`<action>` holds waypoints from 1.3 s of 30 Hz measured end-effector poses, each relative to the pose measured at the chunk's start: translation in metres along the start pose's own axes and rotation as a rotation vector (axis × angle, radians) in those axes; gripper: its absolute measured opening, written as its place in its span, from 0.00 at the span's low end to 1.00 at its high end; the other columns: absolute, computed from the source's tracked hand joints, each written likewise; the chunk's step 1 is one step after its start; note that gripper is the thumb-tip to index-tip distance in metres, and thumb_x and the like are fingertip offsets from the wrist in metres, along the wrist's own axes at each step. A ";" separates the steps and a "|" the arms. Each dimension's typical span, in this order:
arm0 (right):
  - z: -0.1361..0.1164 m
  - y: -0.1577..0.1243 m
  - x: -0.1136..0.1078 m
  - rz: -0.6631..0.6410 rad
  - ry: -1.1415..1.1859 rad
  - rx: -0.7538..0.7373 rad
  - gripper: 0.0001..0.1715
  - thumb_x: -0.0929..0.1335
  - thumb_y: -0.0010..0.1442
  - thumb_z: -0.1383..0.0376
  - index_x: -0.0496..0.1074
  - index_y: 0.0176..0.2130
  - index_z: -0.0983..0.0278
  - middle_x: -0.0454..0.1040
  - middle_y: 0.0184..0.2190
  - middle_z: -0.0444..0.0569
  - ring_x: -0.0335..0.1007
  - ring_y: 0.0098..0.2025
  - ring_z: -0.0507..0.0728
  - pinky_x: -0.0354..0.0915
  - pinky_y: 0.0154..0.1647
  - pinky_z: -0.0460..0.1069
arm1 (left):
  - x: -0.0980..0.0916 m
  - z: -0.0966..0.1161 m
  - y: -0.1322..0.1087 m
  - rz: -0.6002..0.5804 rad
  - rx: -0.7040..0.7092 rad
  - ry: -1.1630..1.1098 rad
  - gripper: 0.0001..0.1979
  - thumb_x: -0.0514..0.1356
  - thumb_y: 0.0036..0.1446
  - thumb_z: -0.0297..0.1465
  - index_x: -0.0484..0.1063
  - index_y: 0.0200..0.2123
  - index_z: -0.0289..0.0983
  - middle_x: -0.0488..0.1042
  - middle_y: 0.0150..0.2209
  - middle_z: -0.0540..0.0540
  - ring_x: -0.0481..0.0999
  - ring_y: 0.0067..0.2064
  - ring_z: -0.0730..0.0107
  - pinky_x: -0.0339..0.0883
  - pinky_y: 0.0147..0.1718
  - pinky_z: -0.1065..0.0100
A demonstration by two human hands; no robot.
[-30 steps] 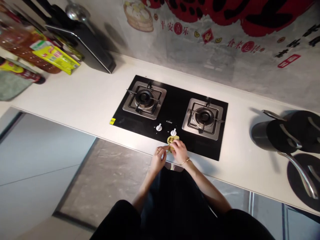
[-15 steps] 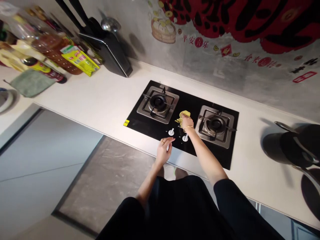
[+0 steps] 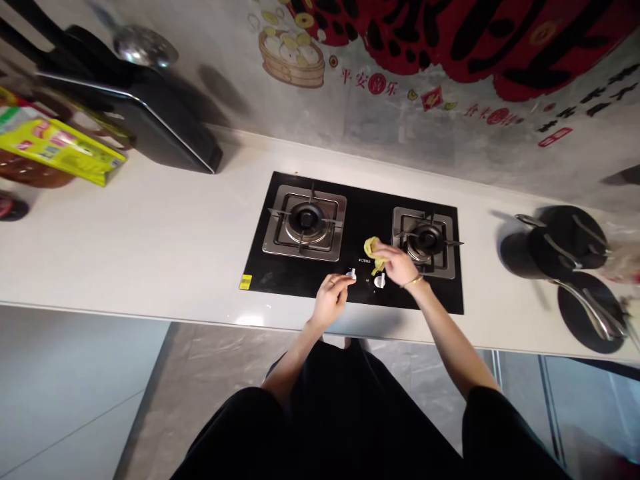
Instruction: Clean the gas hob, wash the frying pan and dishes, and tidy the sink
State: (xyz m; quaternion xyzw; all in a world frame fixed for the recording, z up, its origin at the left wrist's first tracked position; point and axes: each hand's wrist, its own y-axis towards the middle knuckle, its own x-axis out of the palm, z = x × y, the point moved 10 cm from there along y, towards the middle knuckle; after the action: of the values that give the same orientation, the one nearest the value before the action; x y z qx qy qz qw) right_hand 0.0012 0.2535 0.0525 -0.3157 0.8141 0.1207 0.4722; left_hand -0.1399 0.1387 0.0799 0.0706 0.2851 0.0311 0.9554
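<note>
A folded yellow cloth is in my right hand, its fingers closed round one end. It is over the black glass gas stove, between the two burners and just above the right knob. My left hand is at the stove's front edge with its fingers bent together and nothing seen in them. Its fingertips overlap the left knob; whether they touch it I cannot tell. The left burner and right burner carry no pots.
On the white counter, a black knife block, a steel ladle and a yellow packet stand at the left. A dark pot and a dark pan with metal handles are at the right.
My right hand has drawn the cloth towards the right and front of the stove. My left hand has come up against the left knob. The view has swung to the right.
</note>
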 end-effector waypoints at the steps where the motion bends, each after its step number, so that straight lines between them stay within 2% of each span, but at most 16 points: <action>1: 0.011 0.008 -0.001 -0.012 0.001 -0.024 0.32 0.60 0.51 0.82 0.75 0.47 0.60 0.66 0.59 0.45 0.65 0.59 0.55 0.61 0.62 0.53 | 0.003 0.001 0.003 -0.009 0.019 -0.012 0.18 0.50 0.60 0.21 0.74 0.45 0.43 0.77 0.44 0.47 0.72 0.47 0.66 0.69 0.49 0.59; 4: 0.040 0.014 0.022 -0.172 0.029 -0.119 0.34 0.59 0.50 0.84 0.75 0.48 0.60 0.68 0.57 0.44 0.62 0.61 0.54 0.60 0.63 0.52 | 0.011 0.006 0.009 -0.030 0.087 -0.044 0.18 0.51 0.60 0.21 0.73 0.46 0.42 0.76 0.45 0.46 0.71 0.48 0.65 0.69 0.49 0.59; 7: 0.054 -0.003 0.043 -0.249 0.071 -0.185 0.34 0.60 0.49 0.86 0.77 0.46 0.59 0.73 0.53 0.44 0.61 0.62 0.53 0.59 0.64 0.52 | 0.016 0.006 0.008 -0.027 0.118 -0.059 0.18 0.51 0.59 0.20 0.73 0.47 0.42 0.76 0.45 0.46 0.71 0.48 0.65 0.69 0.49 0.58; 12: 0.047 -0.044 0.044 -0.197 0.106 -0.222 0.30 0.61 0.53 0.83 0.78 0.45 0.59 0.73 0.53 0.45 0.61 0.61 0.54 0.60 0.64 0.53 | 0.017 0.003 0.003 0.009 0.095 -0.060 0.18 0.51 0.59 0.19 0.73 0.46 0.41 0.76 0.44 0.47 0.71 0.47 0.66 0.70 0.48 0.59; 17: 0.049 -0.083 0.043 -0.153 0.072 -0.138 0.37 0.58 0.50 0.85 0.75 0.50 0.58 0.71 0.55 0.44 0.60 0.62 0.54 0.61 0.63 0.55 | 0.021 0.005 -0.002 0.021 0.086 -0.062 0.18 0.51 0.58 0.19 0.74 0.45 0.41 0.77 0.43 0.47 0.71 0.47 0.66 0.70 0.48 0.60; 20: 0.047 -0.110 0.052 -0.094 0.050 -0.067 0.39 0.57 0.48 0.84 0.73 0.52 0.59 0.70 0.56 0.45 0.59 0.63 0.55 0.60 0.64 0.54 | 0.028 0.004 -0.006 0.020 0.069 -0.054 0.18 0.51 0.58 0.19 0.74 0.45 0.41 0.77 0.43 0.47 0.71 0.47 0.65 0.69 0.48 0.60; 24: 0.024 -0.135 0.078 0.047 0.059 0.022 0.36 0.58 0.49 0.82 0.72 0.53 0.62 0.69 0.56 0.48 0.58 0.63 0.57 0.60 0.64 0.56 | 0.038 0.004 -0.011 -0.001 0.055 -0.050 0.17 0.51 0.60 0.20 0.74 0.45 0.41 0.77 0.43 0.47 0.72 0.47 0.66 0.69 0.48 0.60; 27: -0.013 -0.138 0.104 0.108 0.153 0.024 0.33 0.58 0.52 0.80 0.73 0.52 0.62 0.71 0.55 0.49 0.58 0.63 0.57 0.61 0.63 0.57 | 0.039 0.004 -0.013 -0.022 0.057 -0.057 0.17 0.51 0.60 0.20 0.74 0.45 0.42 0.77 0.43 0.48 0.72 0.47 0.66 0.69 0.48 0.60; 29: -0.032 -0.135 0.108 0.156 0.273 0.038 0.32 0.58 0.53 0.80 0.73 0.51 0.61 0.71 0.55 0.49 0.59 0.63 0.58 0.61 0.63 0.58 | 0.032 0.003 -0.013 -0.030 0.059 -0.052 0.18 0.50 0.60 0.20 0.74 0.45 0.42 0.77 0.43 0.48 0.71 0.47 0.66 0.69 0.48 0.60; 31: -0.036 -0.130 0.094 0.250 0.434 0.104 0.31 0.58 0.55 0.79 0.72 0.53 0.60 0.70 0.56 0.49 0.61 0.61 0.58 0.62 0.62 0.58 | 0.019 0.000 -0.013 -0.019 0.057 -0.048 0.18 0.50 0.59 0.20 0.74 0.45 0.42 0.77 0.43 0.48 0.71 0.47 0.66 0.68 0.48 0.60; 34: -0.022 -0.113 0.048 0.391 0.637 0.172 0.28 0.59 0.59 0.74 0.68 0.55 0.56 0.68 0.57 0.48 0.64 0.60 0.58 0.63 0.60 0.59 | -0.006 -0.006 -0.012 0.046 0.023 -0.050 0.17 0.50 0.60 0.20 0.74 0.45 0.41 0.77 0.43 0.48 0.71 0.48 0.66 0.68 0.48 0.60; 37: -0.002 -0.063 0.005 0.413 0.626 0.139 0.25 0.60 0.60 0.71 0.68 0.54 0.56 0.63 0.61 0.47 0.58 0.63 0.58 0.58 0.64 0.59 | -0.021 -0.012 -0.007 0.098 -0.012 -0.039 0.16 0.50 0.60 0.20 0.74 0.43 0.41 0.77 0.42 0.48 0.72 0.47 0.67 0.68 0.48 0.60; 39: 0.011 -0.012 -0.004 0.365 0.533 0.107 0.25 0.60 0.59 0.73 0.68 0.53 0.58 0.60 0.63 0.47 0.55 0.65 0.57 0.54 0.66 0.59 | -0.023 -0.014 0.001 0.109 -0.008 -0.031 0.17 0.50 0.59 0.20 0.74 0.43 0.41 0.77 0.42 0.47 0.72 0.46 0.67 0.69 0.47 0.61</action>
State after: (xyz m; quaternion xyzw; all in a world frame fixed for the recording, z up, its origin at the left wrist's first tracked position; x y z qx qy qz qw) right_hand 0.0180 0.2514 0.0517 -0.1599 0.9574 0.0733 0.2292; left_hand -0.1664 0.1393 0.0810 0.0828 0.2660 0.0832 0.9568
